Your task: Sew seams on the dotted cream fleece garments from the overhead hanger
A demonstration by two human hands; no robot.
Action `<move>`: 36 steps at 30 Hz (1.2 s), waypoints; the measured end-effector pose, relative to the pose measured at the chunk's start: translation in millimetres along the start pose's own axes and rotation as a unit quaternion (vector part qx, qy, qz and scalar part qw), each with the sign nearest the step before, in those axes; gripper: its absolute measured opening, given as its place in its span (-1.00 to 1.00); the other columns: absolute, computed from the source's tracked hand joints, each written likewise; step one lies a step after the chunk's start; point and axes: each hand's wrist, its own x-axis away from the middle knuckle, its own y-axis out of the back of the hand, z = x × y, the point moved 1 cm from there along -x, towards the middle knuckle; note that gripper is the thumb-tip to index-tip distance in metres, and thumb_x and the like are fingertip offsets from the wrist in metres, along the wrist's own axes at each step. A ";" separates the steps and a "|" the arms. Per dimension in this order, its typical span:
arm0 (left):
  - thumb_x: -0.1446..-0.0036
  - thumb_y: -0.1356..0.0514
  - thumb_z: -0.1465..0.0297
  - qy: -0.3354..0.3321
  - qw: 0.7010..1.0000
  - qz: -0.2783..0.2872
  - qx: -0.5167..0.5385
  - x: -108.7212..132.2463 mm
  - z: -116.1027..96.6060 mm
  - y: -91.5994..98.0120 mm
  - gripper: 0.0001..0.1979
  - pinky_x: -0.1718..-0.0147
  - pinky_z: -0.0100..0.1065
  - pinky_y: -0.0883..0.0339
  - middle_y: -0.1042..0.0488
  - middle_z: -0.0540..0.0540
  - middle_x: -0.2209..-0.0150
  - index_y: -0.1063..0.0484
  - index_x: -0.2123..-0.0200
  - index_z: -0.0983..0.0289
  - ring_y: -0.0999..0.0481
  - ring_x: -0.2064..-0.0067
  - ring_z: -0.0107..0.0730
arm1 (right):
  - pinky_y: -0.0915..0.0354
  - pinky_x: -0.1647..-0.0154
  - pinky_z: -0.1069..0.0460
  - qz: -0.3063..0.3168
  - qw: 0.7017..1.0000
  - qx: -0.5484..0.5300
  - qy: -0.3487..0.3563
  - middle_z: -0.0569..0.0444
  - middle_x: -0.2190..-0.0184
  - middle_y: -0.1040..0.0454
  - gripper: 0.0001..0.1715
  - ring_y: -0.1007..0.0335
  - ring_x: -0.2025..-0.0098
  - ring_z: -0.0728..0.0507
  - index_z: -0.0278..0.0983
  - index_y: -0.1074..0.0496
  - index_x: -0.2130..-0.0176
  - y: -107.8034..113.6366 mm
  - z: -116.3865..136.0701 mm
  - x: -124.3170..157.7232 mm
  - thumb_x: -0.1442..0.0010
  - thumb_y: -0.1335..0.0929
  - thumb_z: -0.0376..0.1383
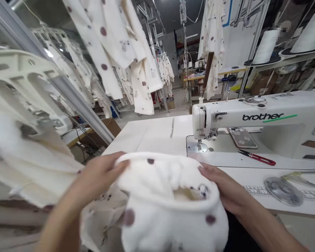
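Note:
Stretched between both hands is a white garment (173,224) with dark spots and small printed figures. Its round, bound opening faces up toward me, and a gap shows inside it. My left hand (106,169) pinches the opening's rim at the left, thumb over the cloth. At the right end of the same rim, my right hand (220,183) grips the fabric with its fingers partly behind it. The garment is held up in front of the table's edge, slightly blurred. Its lower part runs out of view.
A white sewing machine (262,115) stands at the right on the white table (152,134). Near it lie red thread snips (257,157), a phone (243,138) and a clear round disc (283,190). Similar garments (144,84) hang ahead; a hanger clamp (23,80) is at left.

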 end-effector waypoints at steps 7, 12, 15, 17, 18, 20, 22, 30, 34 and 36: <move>-0.09 -0.05 0.15 -0.216 0.961 0.124 0.122 -13.6 -77.1 -103.6 -0.62 0.10 -0.25 -0.24 -0.42 0.12 0.08 -0.31 0.06 0.18 -0.37 0.04 -0.18 | -0.15 0.56 0.14 -0.073 0.984 0.143 0.077 0.20 0.52 -0.31 -0.57 -0.22 0.55 -0.01 -0.22 -0.27 0.14 14.4 -22.0 -7.7 -0.13 -0.27 0.02; -0.08 -0.08 0.18 -0.115 0.922 0.209 0.304 -3.3 -84.6 -136.6 -0.77 0.43 -0.41 -0.24 -0.44 -0.03 0.44 -0.37 0.37 0.22 -0.41 0.39 -0.38 | -0.19 0.51 0.10 -0.116 0.950 0.272 0.102 0.17 0.51 -0.30 -0.63 -0.23 0.49 -0.04 -0.23 -0.27 0.20 33.1 -20.7 19.9 -0.21 -0.19 -0.01; -0.03 -0.16 0.26 -0.095 0.931 0.168 0.311 3.7 -78.5 -141.4 -0.86 0.38 -0.39 -0.24 -0.46 -0.03 0.42 -0.41 0.40 0.20 -0.40 0.37 -0.38 | -0.21 0.44 0.08 -0.081 0.933 0.339 0.088 0.16 0.52 -0.31 -0.65 -0.25 0.46 -0.07 -0.23 -0.29 0.28 43.8 -20.7 27.2 -0.25 -0.15 -0.04; -0.03 -0.16 0.32 -0.117 0.936 0.138 0.303 9.7 -77.8 -140.4 -0.91 0.31 -0.36 -0.26 -0.47 -0.01 0.40 -0.42 0.41 0.19 -0.41 0.33 -0.36 | -0.21 0.39 0.07 -0.041 0.918 0.387 0.083 0.13 0.48 -0.33 -0.64 -0.27 0.41 -0.07 -0.24 -0.32 0.35 46.1 -15.7 27.0 -0.26 -0.15 -0.06; -0.04 -0.15 0.34 -0.140 0.934 0.127 0.304 12.7 -78.8 -139.1 -0.92 0.27 -0.34 -0.26 -0.47 0.01 0.38 -0.43 0.40 0.19 -0.41 0.30 -0.35 | -0.21 0.34 0.07 -0.033 0.908 0.407 0.096 0.11 0.43 -0.34 -0.64 -0.29 0.36 -0.08 -0.24 -0.34 0.36 45.3 -11.4 25.6 -0.25 -0.16 -0.08; -0.09 -0.10 0.39 -0.196 0.923 0.124 0.307 18.0 -82.4 -136.6 -0.89 0.22 -0.32 -0.26 -0.46 0.04 0.33 -0.44 0.37 0.18 -0.41 0.25 -0.33 | -0.22 0.23 0.06 -0.048 0.893 0.424 0.142 0.06 0.28 -0.35 -0.72 -0.29 0.22 -0.10 -0.21 -0.38 0.26 40.1 -1.3 21.5 -0.23 -0.20 -0.11; -0.12 -0.06 0.41 -0.234 0.915 0.127 0.305 21.3 -85.7 -135.3 -0.84 0.22 -0.32 -0.26 -0.45 0.06 0.31 -0.44 0.32 0.17 -0.40 0.22 -0.33 | -0.21 0.15 0.06 -0.051 0.893 0.416 0.167 0.06 0.17 -0.35 -0.75 -0.28 0.13 -0.11 -0.17 -0.37 0.13 31.6 6.4 17.0 -0.21 -0.24 -0.17; -0.07 -0.10 0.47 -0.217 0.938 0.146 0.227 21.8 -89.8 -133.0 -0.90 0.29 -0.32 -0.23 -0.42 0.03 0.38 -0.41 0.37 0.23 -0.36 0.29 -0.33 | -0.16 0.46 0.12 -0.061 0.887 0.446 0.105 0.18 0.54 -0.35 -0.82 -0.25 0.48 0.00 -0.25 -0.33 0.39 22.9 8.8 13.6 -0.19 -0.24 -0.22; -0.09 -0.05 0.54 -0.350 0.901 0.120 0.228 23.7 -91.6 -128.2 -0.86 0.28 -0.32 -0.19 -0.40 0.06 0.36 -0.38 0.35 0.25 -0.33 0.29 -0.36 | -0.21 0.62 0.15 0.027 0.962 0.268 -0.044 0.20 0.66 -0.32 -0.75 -0.25 0.63 0.02 -0.28 -0.25 0.45 33.5 7.0 0.7 -0.05 -0.32 -0.15; -0.11 -0.04 0.56 -0.369 0.888 0.102 0.255 24.4 -91.1 -127.4 -0.85 0.23 -0.32 -0.19 -0.40 0.08 0.27 -0.37 0.36 0.25 -0.34 0.22 -0.36 | -0.19 0.72 0.17 0.093 0.974 0.150 -0.141 0.16 0.69 -0.35 -0.70 -0.25 0.70 0.02 -0.31 -0.26 0.47 37.5 1.2 -7.8 0.06 -0.36 -0.14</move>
